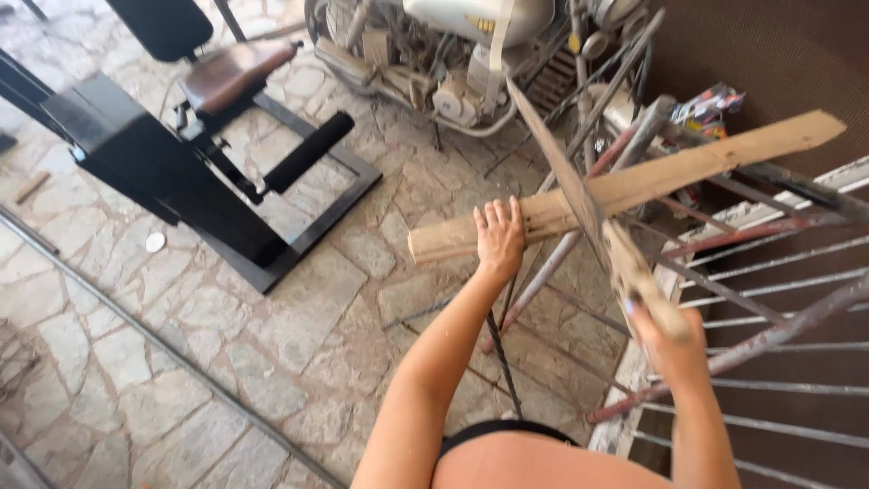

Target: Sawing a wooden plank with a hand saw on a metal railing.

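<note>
Wooden plank (pixel 625 186) in left hand (pixel 499 237) grip; right hand (pixel 665 340) clasps machete (pixel 579 195).

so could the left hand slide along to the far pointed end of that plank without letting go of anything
Probably not. The left hand grips the wooden plank near its blunt end, and the saw blade held by the right hand crosses the plank between it and the pointed end.

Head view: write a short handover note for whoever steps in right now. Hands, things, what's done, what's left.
Left hand grips the near end of a wooden plank, which rests across metal bars.
Right hand holds a machete by its handle, blade raised over the plank.
The plank's far end is already cut to a point; no fresh cut shows near the blade.
Left: any chopping at the blade's spot, apparently. Keep the left fingers away from the blade.
</note>
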